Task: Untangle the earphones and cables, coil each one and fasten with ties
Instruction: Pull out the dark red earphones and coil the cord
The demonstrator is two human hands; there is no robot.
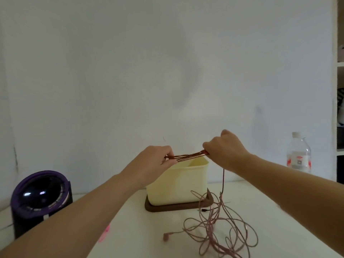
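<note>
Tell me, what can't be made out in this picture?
Head view:
- Cream container: inside hidden by its own wall.
- Pink object: mostly behind the left forearm.
- Shelf: contents cut off by the right edge.
- Bottle label: too small and blurred to read.

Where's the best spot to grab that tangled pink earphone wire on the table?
Pinch the earbud end of the pink earphones, coming from above on the tangle's left. It lies there as a single strand clear of the overlapping loops, so it should lift without snagging.
</note>
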